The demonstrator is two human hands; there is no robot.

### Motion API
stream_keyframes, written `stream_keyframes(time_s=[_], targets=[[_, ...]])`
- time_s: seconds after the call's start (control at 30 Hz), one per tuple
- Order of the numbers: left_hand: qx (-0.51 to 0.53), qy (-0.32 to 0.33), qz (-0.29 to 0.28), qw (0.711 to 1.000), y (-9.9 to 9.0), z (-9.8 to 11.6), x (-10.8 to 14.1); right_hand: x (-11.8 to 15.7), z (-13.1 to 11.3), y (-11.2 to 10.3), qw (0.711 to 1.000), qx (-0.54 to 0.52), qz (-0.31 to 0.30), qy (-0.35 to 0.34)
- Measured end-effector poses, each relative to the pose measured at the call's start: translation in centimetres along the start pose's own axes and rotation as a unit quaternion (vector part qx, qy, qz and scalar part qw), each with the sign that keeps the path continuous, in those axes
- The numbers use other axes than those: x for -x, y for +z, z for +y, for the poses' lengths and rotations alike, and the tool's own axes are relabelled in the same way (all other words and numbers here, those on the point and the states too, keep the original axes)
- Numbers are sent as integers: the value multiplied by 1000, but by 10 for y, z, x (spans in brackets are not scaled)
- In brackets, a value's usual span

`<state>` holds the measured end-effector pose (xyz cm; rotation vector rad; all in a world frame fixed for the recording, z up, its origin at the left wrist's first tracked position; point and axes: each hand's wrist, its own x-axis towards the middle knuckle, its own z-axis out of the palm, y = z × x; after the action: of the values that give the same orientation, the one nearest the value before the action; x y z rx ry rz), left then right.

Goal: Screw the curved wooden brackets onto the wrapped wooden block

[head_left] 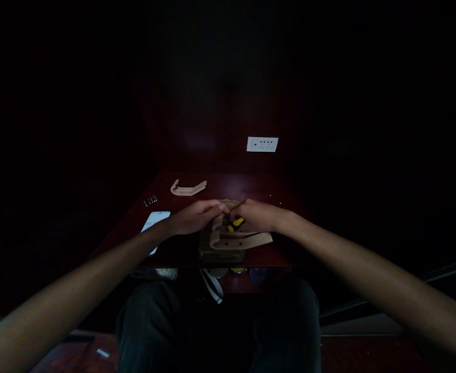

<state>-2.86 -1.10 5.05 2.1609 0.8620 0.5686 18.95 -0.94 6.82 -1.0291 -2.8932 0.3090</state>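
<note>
My right hand (256, 215) is closed round a screwdriver with a yellow and black handle (236, 224); its shaft is hidden. Facing it, my left hand (202, 215) has its thumb and fingers pinched together near the screwdriver, and what lies between them cannot be made out. Below both hands is a pale curved wooden piece (239, 242) with dark holes along its side. Another wooden part (217, 223) shows just behind it, partly covered by my hands. These pieces rest on a brown, plastic-wrapped block (220, 255) at the table's front edge.
A separate curved wooden piece (189, 190) lies farther back on the dark red table (243, 184). Several small metal fasteners (150, 200) and a lit phone (156, 219) are at the left. A white socket (262, 144) is on the wall. Under the tabletop, a shelf holds a pale strap (212, 287).
</note>
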Motion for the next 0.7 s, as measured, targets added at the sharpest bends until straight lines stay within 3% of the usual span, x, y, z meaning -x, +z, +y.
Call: stream_keyframes(time_s=[0.13, 0.27, 0.47, 0.57, 0.7], targets=[[2, 23, -5, 1000, -5, 1, -10, 5, 6, -4, 1000, -8, 7, -11], [12, 17, -56, 998, -10, 5, -20, 16, 9, -17, 999, -9, 42, -5], [-131, -8, -120, 984, -10, 24, -25, 31, -1, -37, 980, 12, 198, -33], [-214, -9, -123, 969, -2, 36, -23, 37, -7, -40, 975, -5, 220, -14], [-236, -11, -70, 969, 9, 36, -22, 42, -10, -34, 972, -57, 228, 7]])
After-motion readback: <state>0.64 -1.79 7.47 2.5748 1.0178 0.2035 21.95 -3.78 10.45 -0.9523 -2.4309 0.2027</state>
